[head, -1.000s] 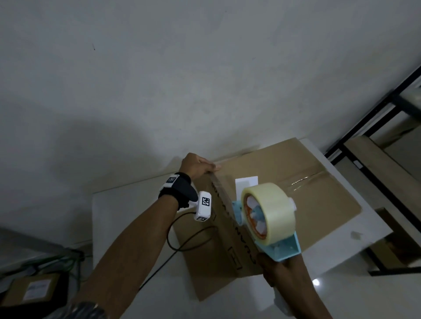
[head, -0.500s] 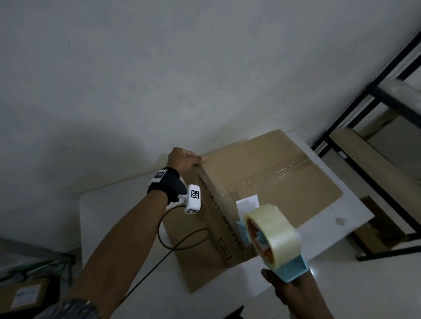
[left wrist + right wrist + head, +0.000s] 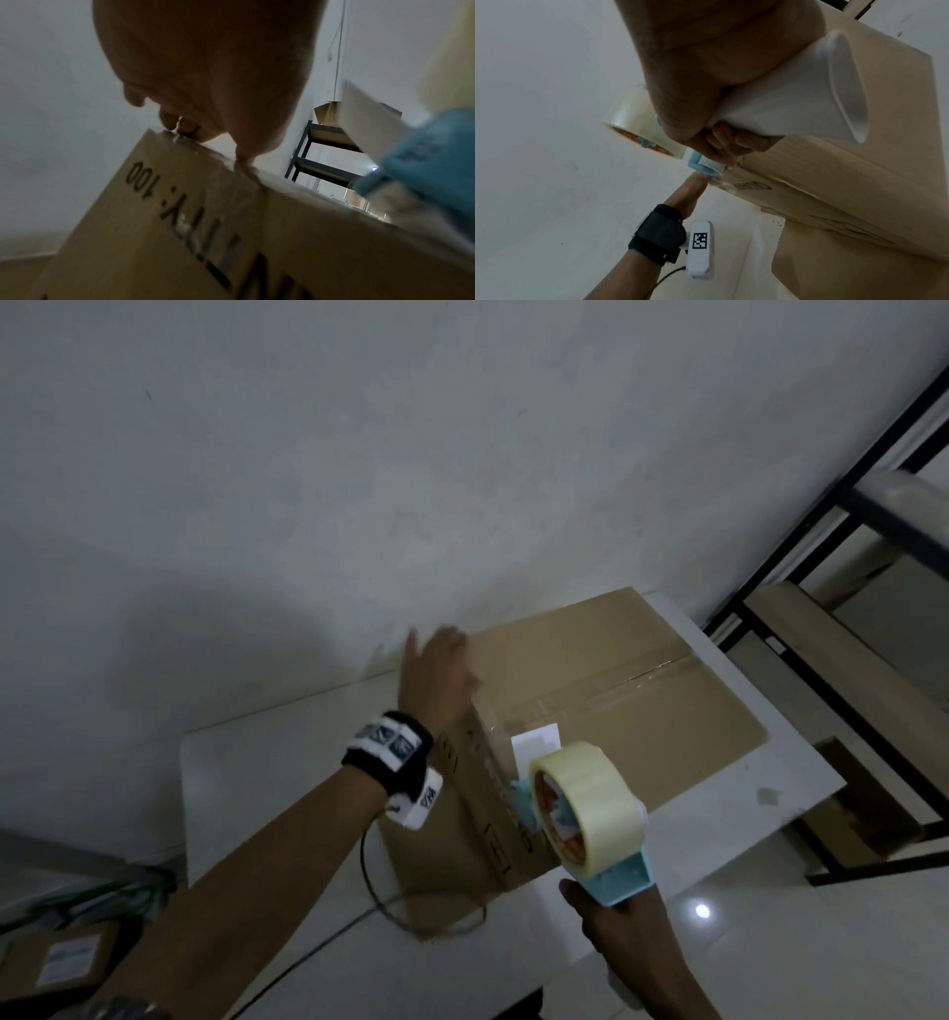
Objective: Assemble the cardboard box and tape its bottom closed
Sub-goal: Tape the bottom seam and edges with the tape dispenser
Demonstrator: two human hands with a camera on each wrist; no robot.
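A plain grey wall [image 3: 359,480] rises behind a white counter [image 3: 246,778] that is pushed against it. At the far left, low on the floor, lies a small carton with a white label [image 3: 67,963]. On the counter stands the cardboard box [image 3: 642,711], its upper face closed, with clear tape shining along the middle seam between the flaps. A white label [image 3: 536,752] is stuck on that face near the front edge, and the near side carries dark print.

The left hand [image 3: 436,670] is at the box's left upper edge, blurred in the head view. In the left wrist view its fingertips [image 3: 187,130] touch that edge near the corner; the grip is loose, the fingers only lightly bent and closed round nothing. A black wrist strap with a white camera unit [image 3: 413,801] sits on the left forearm, and a dark cable loops across the counter below it.

Further right, the right hand [image 3: 621,927] has its grip wrapped round the white handle of the blue tape dispenser [image 3: 616,875]. The roll of clear tape [image 3: 590,803] is held at the box's near upper edge, just right of the label.

At the far right stands a black metal shelf rack [image 3: 821,670].
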